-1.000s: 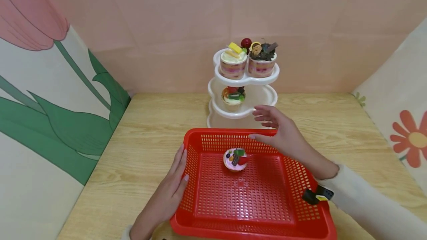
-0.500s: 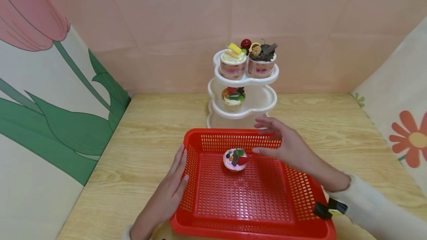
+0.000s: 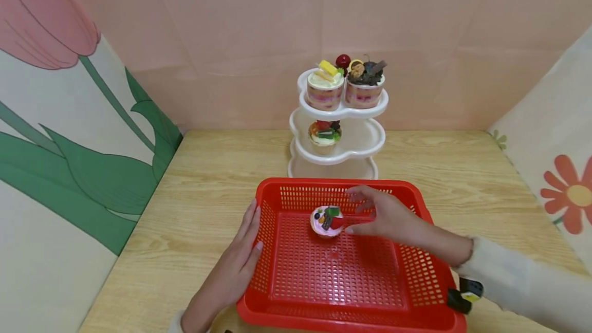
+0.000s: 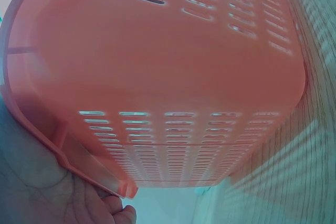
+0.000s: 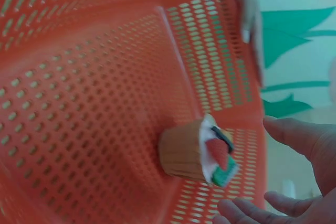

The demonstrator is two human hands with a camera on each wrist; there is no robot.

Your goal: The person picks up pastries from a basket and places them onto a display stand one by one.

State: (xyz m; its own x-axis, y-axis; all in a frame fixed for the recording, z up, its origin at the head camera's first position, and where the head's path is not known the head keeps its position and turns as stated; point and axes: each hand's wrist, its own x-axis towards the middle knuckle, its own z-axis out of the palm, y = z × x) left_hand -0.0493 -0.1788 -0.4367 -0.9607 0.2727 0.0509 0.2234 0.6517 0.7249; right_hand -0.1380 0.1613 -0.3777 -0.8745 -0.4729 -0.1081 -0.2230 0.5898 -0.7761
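Note:
In the head view a red plastic basket (image 3: pixel 333 317) stands on the wooden table, with a single pink-frosted cupcake (image 3: pixel 326 222) upright inside, toward its far side. Fruit and chocolate pieces top the cupcake. My left hand (image 3: pixel 233 261) rests along the basket's left rim, fingers straight; the left wrist view shows the palm (image 4: pixel 47 182) against the rim from outside. Over the basket, my right hand (image 3: pixel 386 217) is just right of the cupcake, thumb and fingers spread apart. In the right wrist view a gap separates those fingers from the cupcake (image 5: pixel 191 150).
Behind the basket stands a white three-tier stand (image 3: pixel 339 155). Its top tier bears dessert cups, among them a yellow-topped cup (image 3: pixel 325 89) and a chocolate-topped cup (image 3: pixel 365 89). A fruit-topped cupcake (image 3: pixel 325 137) sits on the middle tier. A pink backdrop (image 3: pixel 231 40) hangs behind.
My right hand has moved down from near the stand into the space over the basket, closer to the cupcake. My left hand and the basket have stayed in place.

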